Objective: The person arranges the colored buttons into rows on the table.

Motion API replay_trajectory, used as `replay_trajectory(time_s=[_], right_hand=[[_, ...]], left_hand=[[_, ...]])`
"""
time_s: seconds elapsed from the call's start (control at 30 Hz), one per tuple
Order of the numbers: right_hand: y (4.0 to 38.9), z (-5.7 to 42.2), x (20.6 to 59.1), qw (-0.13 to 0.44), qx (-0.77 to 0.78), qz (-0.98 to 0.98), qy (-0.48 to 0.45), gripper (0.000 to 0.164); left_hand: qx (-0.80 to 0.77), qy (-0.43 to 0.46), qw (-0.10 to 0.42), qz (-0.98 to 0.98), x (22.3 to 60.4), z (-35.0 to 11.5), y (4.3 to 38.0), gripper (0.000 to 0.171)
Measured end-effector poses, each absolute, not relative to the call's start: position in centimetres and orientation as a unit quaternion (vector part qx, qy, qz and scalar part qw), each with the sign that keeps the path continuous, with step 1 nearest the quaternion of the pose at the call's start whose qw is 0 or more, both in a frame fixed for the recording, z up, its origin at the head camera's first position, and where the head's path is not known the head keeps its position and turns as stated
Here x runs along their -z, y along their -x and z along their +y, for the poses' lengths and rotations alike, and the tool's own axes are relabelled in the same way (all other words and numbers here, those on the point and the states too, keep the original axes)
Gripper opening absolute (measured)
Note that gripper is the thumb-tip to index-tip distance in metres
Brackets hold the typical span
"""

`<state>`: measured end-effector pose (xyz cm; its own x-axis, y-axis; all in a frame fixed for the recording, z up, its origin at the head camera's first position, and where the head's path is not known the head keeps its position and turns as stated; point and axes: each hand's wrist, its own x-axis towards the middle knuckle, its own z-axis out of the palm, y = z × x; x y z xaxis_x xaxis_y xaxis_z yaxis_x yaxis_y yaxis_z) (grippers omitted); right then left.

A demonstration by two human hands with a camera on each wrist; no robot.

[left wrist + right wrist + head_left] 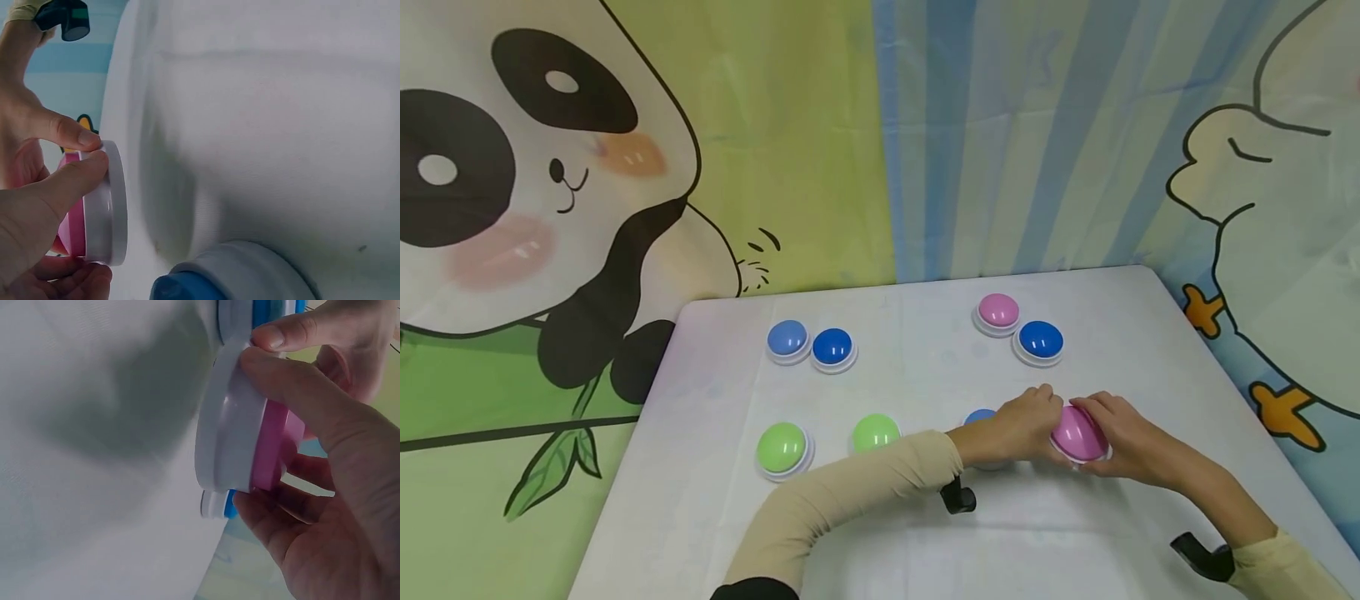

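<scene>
Pink button (1078,433) in your grip, raised off the white surface (1150,333) toward its right side, tilted. Its pink dome sits seated in a round white base (105,206). Your left hand (1026,423) grasps it from one side, your right hand (1127,437) from the other; both thumbs press the base's rim, close together. Shadow falls on the cloth below.

Just beside your left hand: a blue button (979,415), partly hidden by that hand, its dome also set in a white base.

Farther left, two green ones: one partly behind your left sleeve (850,492), the nearer green button (780,447) in full view, dome in its base.

Toward the back, two pairs, each dome held in its own base. Left pair: light blue button (787,337) close beside dark blue button (832,346). Right pair: smaller-looking pink unit (998,309), royal blue unit (1041,339) close against it.

Behind you see a printed panda (572,167).
</scene>
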<state>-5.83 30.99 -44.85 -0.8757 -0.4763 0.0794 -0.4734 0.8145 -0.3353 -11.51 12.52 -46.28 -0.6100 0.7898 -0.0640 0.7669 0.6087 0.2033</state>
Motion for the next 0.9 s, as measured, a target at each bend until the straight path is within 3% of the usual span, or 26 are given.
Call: replay_trajectory(time_s=[0.9], right_hand=[[6.1,32.3,47.3,0.055,0.175,0.957,0.224,0.089]], left_hand=[[0.006,-0.406,0.071,0.911,48.0,14.9,10.6,0.077]])
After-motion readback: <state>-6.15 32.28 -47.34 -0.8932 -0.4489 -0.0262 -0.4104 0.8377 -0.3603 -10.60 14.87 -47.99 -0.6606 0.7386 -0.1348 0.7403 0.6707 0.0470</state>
